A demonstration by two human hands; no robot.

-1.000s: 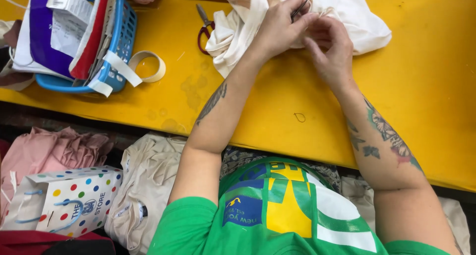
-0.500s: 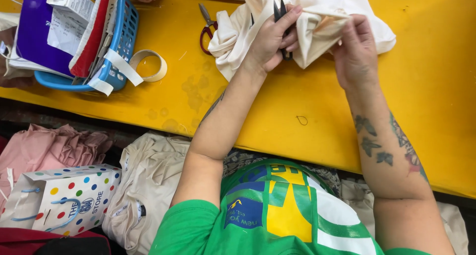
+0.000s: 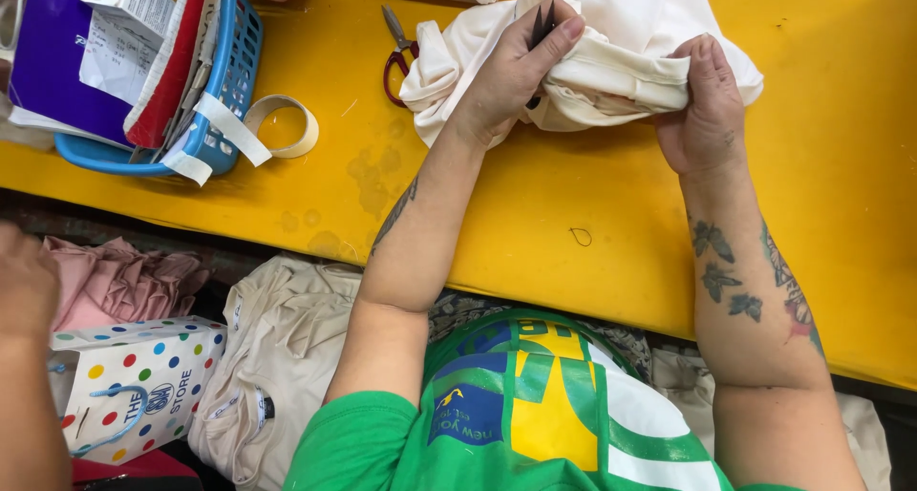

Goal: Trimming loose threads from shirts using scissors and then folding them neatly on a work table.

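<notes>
Since a moment ago the two hands have drawn apart along the cream garment [image 3: 611, 66], which lies bunched at the far middle of the yellow table [image 3: 841, 214], pulling a folded edge taut. The left hand [image 3: 511, 71] pinches the cloth together with small dark snips [image 3: 543, 23]. The right hand [image 3: 707, 104] clamps the fold's right end, thumb over fingers; red-handled scissors [image 3: 396, 56] lie just left, so the stretched seam looks ready for trimming.
</notes>
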